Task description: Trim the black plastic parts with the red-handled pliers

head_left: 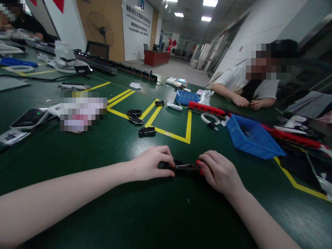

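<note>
My left hand [151, 164] is closed on a small black plastic part [178, 165] that rests on the green table [103, 155]. My right hand [219, 171] is closed round a red-handled tool [198, 162], perhaps pliers, whose metal tip meets the black part between my hands. Several similar black parts [146, 130] lie farther off, inside a box of yellow tape lines [188, 129].
A blue bin [252, 138] stands to the right, a smaller blue tray [185, 97] behind it, with red strips [207, 108] between. A seated person [249, 88] works at the far right. A phone-like device [29, 118] and blurred papers lie left.
</note>
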Available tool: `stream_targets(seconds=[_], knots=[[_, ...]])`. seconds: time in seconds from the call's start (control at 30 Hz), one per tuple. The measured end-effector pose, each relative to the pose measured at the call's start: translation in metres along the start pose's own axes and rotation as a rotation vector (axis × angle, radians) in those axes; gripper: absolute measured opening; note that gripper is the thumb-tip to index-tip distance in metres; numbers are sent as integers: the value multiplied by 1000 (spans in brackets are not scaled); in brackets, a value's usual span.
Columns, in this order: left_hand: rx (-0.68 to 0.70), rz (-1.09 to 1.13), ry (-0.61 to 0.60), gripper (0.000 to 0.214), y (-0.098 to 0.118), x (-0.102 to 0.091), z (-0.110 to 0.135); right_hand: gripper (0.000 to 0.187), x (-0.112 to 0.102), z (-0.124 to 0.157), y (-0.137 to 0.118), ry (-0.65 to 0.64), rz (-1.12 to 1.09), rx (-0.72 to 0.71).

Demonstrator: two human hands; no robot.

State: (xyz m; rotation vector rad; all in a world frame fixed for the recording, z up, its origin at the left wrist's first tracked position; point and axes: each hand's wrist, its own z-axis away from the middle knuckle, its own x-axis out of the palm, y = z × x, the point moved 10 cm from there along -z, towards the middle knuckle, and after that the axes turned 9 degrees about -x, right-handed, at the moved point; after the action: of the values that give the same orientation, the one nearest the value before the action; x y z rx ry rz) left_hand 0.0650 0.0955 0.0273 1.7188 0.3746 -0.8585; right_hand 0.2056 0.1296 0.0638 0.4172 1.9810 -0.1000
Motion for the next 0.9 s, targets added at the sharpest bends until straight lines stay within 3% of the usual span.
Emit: stream_targets(seconds=[0.57,0.9], knots=[[-37,10,-15,14,7,-3,2,24,-5,-2,-10,2,54,3],[-66,-6,-41,15,3,4,-1,20,-6,2,-3,19,18,27]])
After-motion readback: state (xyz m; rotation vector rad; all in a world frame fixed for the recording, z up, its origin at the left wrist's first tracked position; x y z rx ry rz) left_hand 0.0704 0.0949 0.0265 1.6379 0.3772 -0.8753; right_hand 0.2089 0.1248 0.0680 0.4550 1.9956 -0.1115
